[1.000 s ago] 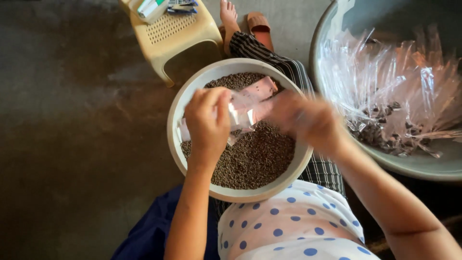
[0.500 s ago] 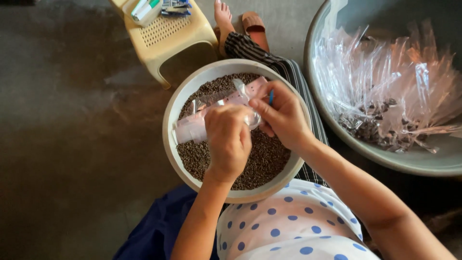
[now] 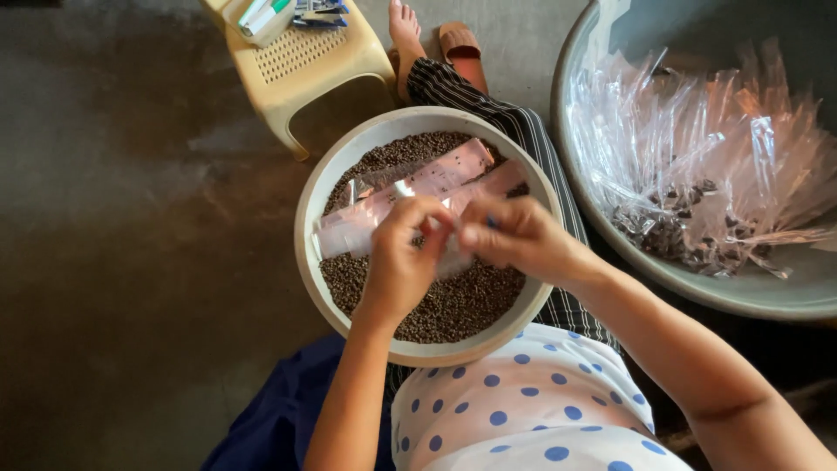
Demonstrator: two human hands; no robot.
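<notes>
A round cream bowl [image 3: 307,228] rests on my lap, filled with small dark brown seeds [image 3: 453,307]. Several long clear plastic bags [image 3: 417,185] with a pinkish tint lie across the seeds. My left hand [image 3: 403,253] and my right hand [image 3: 516,237] meet over the bowl's middle. Both pinch the mouth of one small clear bag between their fingertips. The bag's lower part is hidden behind my fingers.
A large grey metal basin [image 3: 767,292] at the right holds many clear bags, some filled with dark seeds. A pale yellow plastic stool [image 3: 305,61] with small items on top stands at the top. A bare foot and a sandal [image 3: 458,39] lie beside it on the concrete floor.
My right hand came back from the right to the bowl's middle and joined my left hand on the small bag. The view shifted slightly.
</notes>
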